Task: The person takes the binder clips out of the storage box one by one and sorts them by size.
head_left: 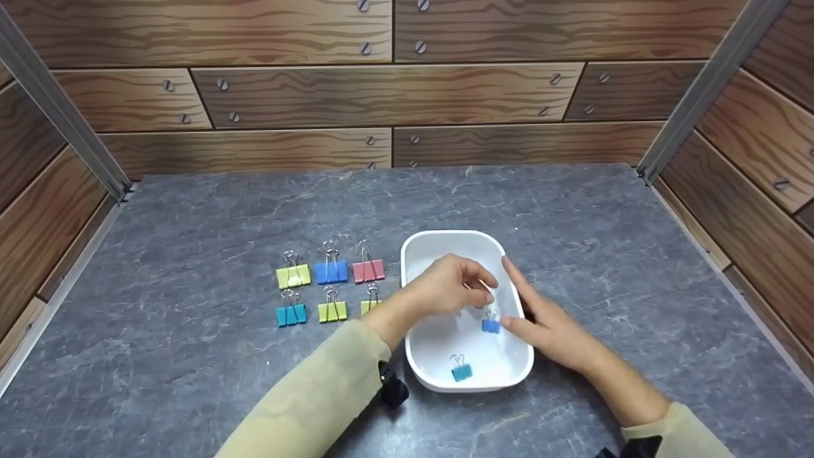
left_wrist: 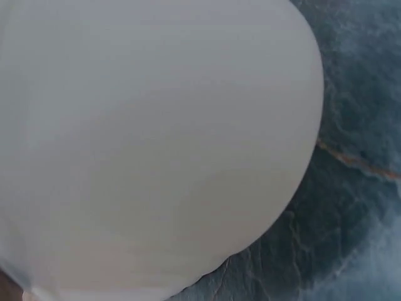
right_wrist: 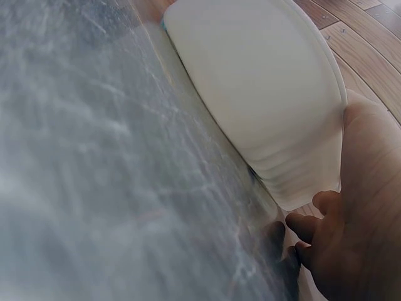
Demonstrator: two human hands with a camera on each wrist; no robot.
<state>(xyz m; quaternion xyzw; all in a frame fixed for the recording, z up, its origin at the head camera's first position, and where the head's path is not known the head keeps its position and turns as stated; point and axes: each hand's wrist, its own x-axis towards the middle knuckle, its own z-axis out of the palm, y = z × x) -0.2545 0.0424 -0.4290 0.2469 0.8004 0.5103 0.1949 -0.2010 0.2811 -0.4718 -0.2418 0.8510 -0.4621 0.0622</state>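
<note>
A white plastic tub (head_left: pixel 455 388) stands on the table. A small blue binder clip (head_left: pixel 490 326) lies in it near the right wall, and a teal binder clip (head_left: pixel 462 373) near the front end. My left hand (head_left: pixel 448 286) reaches over the tub, its fingers loosely bent just above the blue clip's wire handles; nothing shows between thumb and forefinger. With its thumb over the rim and its fingers along the outer wall, my right hand (head_left: pixel 550 331) holds the tub's right side. The right wrist view shows those fingers (right_wrist: pixel 307 226) low beside the tub wall.
Left of the tub, binder clips stand in two rows: yellow-green (head_left: pixel 292 277), blue (head_left: pixel 331 272) and pink (head_left: pixel 369 271) behind, teal (head_left: pixel 291 315) and two yellow-green ones (head_left: pixel 332 312) in front. My left forearm partly covers the last one. Wood-patterned panels (head_left: pixel 381 95) enclose the grey table (head_left: pixel 191 254).
</note>
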